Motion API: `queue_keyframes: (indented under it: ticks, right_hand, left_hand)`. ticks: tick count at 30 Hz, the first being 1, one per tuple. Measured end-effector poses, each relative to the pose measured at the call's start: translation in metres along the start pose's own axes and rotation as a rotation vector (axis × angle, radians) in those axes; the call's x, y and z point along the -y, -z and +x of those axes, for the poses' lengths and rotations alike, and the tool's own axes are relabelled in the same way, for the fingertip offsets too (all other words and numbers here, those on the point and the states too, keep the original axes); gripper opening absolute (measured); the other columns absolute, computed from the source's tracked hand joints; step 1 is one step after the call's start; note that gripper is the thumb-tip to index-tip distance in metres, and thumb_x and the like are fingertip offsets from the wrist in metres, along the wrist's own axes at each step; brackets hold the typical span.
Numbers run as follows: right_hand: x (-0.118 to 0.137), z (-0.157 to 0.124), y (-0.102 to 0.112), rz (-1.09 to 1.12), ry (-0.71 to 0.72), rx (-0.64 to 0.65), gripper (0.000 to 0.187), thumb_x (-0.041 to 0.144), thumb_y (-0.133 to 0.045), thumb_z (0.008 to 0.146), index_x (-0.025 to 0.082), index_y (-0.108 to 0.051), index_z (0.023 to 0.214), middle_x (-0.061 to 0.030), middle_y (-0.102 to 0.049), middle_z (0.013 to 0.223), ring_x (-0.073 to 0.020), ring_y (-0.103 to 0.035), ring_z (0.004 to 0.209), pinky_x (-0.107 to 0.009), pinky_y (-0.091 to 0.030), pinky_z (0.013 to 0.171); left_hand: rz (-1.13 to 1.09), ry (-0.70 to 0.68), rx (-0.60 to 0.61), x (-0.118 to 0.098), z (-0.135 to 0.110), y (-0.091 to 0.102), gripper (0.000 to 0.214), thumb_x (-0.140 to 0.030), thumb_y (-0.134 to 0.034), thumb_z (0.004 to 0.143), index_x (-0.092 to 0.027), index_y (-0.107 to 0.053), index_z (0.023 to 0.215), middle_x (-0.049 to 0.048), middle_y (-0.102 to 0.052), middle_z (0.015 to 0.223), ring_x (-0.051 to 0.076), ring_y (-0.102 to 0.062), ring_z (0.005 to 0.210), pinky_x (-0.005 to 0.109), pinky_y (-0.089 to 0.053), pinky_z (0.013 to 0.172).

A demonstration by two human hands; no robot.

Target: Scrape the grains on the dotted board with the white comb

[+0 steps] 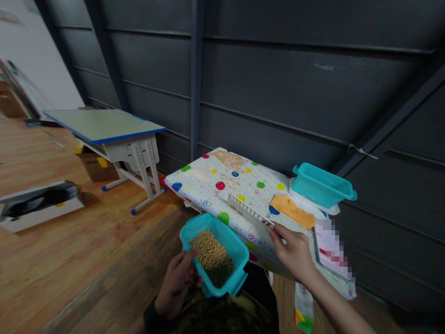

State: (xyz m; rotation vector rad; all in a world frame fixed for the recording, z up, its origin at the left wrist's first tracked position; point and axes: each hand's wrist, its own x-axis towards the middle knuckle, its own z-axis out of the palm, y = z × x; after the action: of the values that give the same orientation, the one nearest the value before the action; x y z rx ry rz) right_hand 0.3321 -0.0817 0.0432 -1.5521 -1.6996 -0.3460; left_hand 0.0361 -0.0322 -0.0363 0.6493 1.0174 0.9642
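My left hand (179, 276) grips the near left rim of a teal plastic container (241, 248), held below the front edge of the table. Inside lie yellowish soybeans (210, 250), with small dark green beans (221, 274) at the near end. My right hand (294, 250) is closed on the right end of a white slotted plastic strip (248, 211), which stands on edge against the tablecloth (194, 178). A few small grains show beside the strip. Farther back on the cloth, light brown grains (228, 160) are scattered in a patch.
An orange cloth (292, 209) and a second teal container (323, 185) sit on the table's right side, near a tray with a pink sheet (332, 253). A green-topped desk (107, 124) stands left. Behind rises a dark panelled wall (295, 88). An open box (41, 208) lies on the floor.
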Motion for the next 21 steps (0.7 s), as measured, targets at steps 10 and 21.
queue_keyframes:
  ticks: [10,21]
  right_hand:
    - [0.044,-0.014,0.014,0.079,0.094,0.001,0.026,0.032,-0.062,0.107,0.027,-0.087,0.104,-0.0065,-0.086,0.084,-0.0223,-0.080,0.060,-0.029,-0.063,0.058]
    - [-0.036,0.067,-0.037,-0.120,-0.037,0.031,0.043,0.040,-0.047,0.105,0.022,-0.076,0.079,-0.0093,-0.076,0.067,-0.0206,-0.067,0.053,-0.028,-0.041,0.054]
  left_hand:
    - [-0.015,0.016,0.021,0.001,0.002,0.001,0.070,-0.081,-0.097,0.053,-0.025,-0.055,0.060,-0.0045,-0.057,0.044,0.013,-0.055,0.036,0.026,-0.051,0.038]
    - [-0.037,0.003,-0.035,-0.007,0.002,0.002,0.064,-0.071,-0.101,0.053,-0.025,-0.058,0.060,-0.0041,-0.055,0.043,0.014,-0.054,0.036,0.024,-0.046,0.035]
